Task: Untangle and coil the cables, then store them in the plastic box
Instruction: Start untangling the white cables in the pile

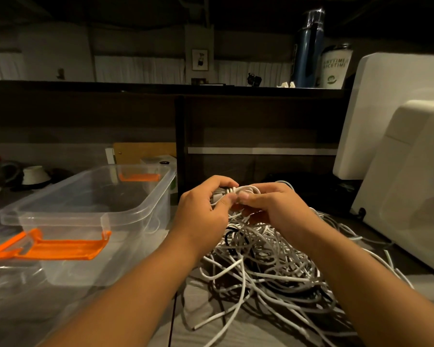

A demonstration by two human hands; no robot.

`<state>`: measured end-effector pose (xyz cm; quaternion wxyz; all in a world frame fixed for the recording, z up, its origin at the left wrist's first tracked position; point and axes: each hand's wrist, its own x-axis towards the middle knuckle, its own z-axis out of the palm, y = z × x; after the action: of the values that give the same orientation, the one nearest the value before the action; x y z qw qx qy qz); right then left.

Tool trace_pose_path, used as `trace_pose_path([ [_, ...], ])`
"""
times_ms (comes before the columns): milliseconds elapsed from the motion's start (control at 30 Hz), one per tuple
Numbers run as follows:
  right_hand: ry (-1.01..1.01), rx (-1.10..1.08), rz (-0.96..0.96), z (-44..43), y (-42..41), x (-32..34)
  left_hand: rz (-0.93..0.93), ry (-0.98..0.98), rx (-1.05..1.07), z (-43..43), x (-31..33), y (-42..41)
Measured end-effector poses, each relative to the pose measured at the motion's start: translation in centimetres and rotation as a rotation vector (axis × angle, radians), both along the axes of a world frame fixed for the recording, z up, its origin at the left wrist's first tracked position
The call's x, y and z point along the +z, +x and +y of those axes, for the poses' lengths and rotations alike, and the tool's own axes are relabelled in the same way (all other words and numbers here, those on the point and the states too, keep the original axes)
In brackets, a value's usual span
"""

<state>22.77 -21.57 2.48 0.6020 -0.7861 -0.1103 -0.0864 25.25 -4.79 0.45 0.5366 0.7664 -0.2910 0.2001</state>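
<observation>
**Both hands pinch a small coil above the tangle**

At frame centre, the left hand (206, 206) and right hand (268, 204) meet, fingers closed on a small white coil (246, 190) — lifted above the cable pile (266, 261) at lower centre-right. The plastic box (135, 211) stands open at left, beside the left forearm.

— How does your view look?
— Dim and warm. Your forearms and the white cables (261, 266) catch the light; the far shelf (161, 86) sinks into dark.
— Sharp?
— Soft throughout, with glare on the plastic box (135, 216) and straight lines bowing at your edges.
</observation>
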Motion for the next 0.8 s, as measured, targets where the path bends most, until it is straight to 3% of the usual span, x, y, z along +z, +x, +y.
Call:
trace_pose_path([
  [333,0.092,-0.127,0.061,0.31,0.08,-0.14,0.009,0.031,0.114,-0.47,-0.12,0.1],
  [567,-0.004,-0.142,-0.055,0.32,-0.23,-0.34,0.134,-0.079,0.029,-0.36,0.02,0.3],
  [800,-0.078,-0.128,0.009,0.07,0.16,-0.42,0.258,-0.138,0.018,-0.56,-0.31,0.9],
])
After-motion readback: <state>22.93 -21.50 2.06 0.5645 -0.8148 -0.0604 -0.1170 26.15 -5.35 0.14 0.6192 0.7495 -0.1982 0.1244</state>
